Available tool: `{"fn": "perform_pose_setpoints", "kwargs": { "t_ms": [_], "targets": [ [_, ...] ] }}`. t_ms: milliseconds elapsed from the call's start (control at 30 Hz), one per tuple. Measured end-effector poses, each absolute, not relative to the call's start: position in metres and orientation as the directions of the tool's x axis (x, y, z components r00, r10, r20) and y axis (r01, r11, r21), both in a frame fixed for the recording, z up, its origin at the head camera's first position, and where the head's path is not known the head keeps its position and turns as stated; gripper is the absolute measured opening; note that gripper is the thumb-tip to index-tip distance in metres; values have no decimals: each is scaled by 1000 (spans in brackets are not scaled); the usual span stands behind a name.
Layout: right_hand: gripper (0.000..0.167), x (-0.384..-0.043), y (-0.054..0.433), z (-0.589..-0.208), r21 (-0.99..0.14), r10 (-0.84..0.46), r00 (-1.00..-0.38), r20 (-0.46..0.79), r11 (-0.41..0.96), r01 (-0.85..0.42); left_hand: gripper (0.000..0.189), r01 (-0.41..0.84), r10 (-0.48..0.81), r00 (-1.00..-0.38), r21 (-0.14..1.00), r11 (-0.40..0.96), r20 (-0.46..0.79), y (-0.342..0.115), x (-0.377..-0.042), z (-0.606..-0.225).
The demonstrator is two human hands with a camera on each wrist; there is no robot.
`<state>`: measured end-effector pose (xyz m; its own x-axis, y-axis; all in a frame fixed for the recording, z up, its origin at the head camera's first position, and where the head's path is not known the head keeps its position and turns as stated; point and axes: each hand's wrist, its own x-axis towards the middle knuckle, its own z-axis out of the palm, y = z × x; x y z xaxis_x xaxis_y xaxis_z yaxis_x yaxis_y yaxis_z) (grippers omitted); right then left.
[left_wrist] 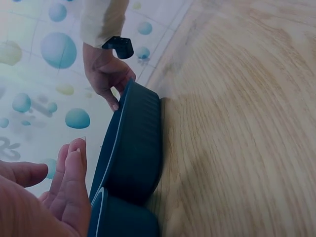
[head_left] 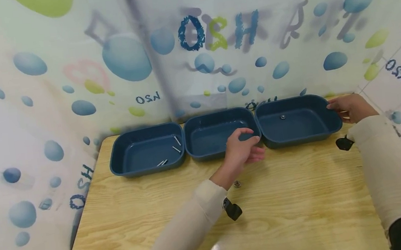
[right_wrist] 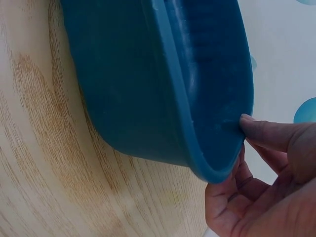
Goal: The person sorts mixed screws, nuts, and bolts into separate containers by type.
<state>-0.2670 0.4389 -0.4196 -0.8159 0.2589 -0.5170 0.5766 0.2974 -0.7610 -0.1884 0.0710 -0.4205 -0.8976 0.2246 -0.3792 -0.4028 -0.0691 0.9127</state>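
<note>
In the head view my right hand (head_left: 353,108) pinches the right end rim of the right blue bin (head_left: 304,136), thumb inside and fingers outside, as the right wrist view also shows. A small metal nut (head_left: 283,117) lies in that bin. My left hand (head_left: 241,150) is over the front right corner of the middle blue bin (head_left: 207,155), fingers and thumb apart, with nothing visible between them. It hides part of that bin. Several metal screws (head_left: 176,148) lie in the left blue bin (head_left: 146,171).
The three bins stand in a row at the back of the wooden table (head_left: 285,197). A small metal piece (head_left: 237,184) lies on the table beside my left wrist. Behind the bins hangs a patterned cloth (head_left: 181,78).
</note>
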Motion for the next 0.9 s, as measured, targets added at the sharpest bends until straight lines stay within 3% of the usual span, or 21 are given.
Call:
{"fn": "perform_pose_setpoints", "kwargs": {
  "t_ms": [133,367,667,900],
  "targets": [
    [36,-267,441,-420,-762,266,-818,-509,303,572,16,-410,236,-891,911,-53,-388,66,-181,-421],
    [18,-268,440,-422,-761,271,-822,-502,313,568,20,-409,288,-875,913,-4,-390,52,-169,-422],
    [28,-269,440,-423,-764,255,-829,-497,325,558,27,-458,305,-839,888,49,-450,25,-165,-440],
    [26,-269,439,-421,-753,265,-816,-514,318,577,30,-505,312,-795,852,138,-521,8,-162,-461]
  ]
}}
